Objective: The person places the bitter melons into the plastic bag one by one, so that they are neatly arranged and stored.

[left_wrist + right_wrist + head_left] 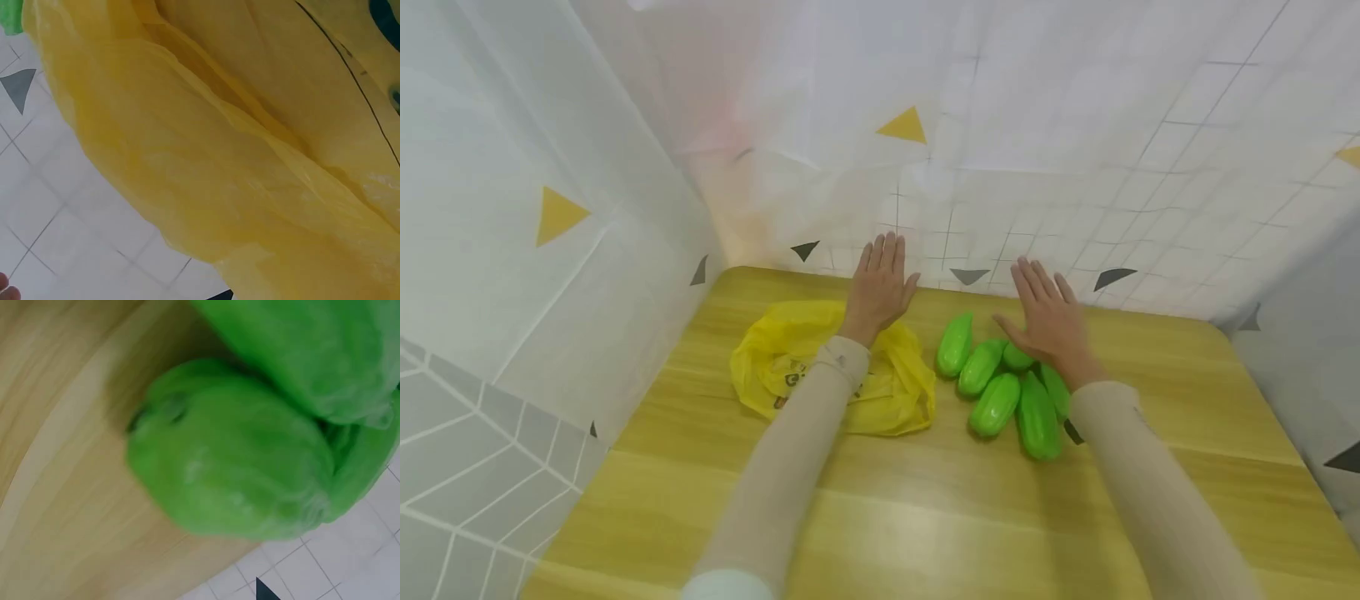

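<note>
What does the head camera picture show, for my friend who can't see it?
Two open hands in beige sleeves are stretched out over a yellowish wooden table. The left hand is above a crumpled yellow plastic bag, and the right hand is above a pile of shiny green plastic toy vegetables. White sheets with small triangles hang behind the table.

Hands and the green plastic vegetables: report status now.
Left hand open, raised over crumpled yellow plastic bag. Right hand open, above pile of green plastic vegetables on wooden table. Nothing between bag and pile.
</note>
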Motion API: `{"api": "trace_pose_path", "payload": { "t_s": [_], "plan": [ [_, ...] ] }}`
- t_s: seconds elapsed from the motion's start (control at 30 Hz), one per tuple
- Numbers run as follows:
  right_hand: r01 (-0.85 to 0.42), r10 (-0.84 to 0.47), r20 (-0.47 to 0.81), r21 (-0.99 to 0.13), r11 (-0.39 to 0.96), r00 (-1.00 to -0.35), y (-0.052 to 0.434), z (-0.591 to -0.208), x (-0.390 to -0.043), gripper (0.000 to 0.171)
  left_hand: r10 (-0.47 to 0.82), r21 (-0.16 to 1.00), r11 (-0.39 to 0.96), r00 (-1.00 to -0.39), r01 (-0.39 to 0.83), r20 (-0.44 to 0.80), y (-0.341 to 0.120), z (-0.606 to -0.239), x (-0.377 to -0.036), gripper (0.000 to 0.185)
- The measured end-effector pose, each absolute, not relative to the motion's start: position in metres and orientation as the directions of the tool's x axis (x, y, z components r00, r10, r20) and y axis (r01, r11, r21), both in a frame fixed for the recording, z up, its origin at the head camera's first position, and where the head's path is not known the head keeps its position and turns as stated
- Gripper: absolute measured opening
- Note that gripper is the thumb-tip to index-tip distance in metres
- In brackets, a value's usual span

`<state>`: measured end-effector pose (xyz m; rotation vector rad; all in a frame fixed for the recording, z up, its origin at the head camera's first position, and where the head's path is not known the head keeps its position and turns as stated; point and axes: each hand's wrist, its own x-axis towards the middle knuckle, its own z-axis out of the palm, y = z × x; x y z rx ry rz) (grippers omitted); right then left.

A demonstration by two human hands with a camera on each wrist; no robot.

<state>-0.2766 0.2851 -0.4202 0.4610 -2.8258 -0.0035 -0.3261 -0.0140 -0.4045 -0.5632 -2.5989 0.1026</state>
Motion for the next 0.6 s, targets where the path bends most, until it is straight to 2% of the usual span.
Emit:
{"api": "trace_pose_path", "payload": {
  "t_s": [0.2,0.6],
  "plan": [
    [-0.392,-0.405,0.279,0.103,0.914,-0.871,0.296,-0.417,-0.261,0.087,0.403,-0.149,0.914,-0.795,0.378,0.453,-0.027,-0.398,-0.327,0.067],
    [-0.535,-0.555,0.365,0.164,0.829,-0.748,0.331,-0.433,-0.220,0.089,0.321,-0.003,0.931,-0.817,0.364,0.478,-0.069,-0.397,-0.331,0.067]
  ]
}}
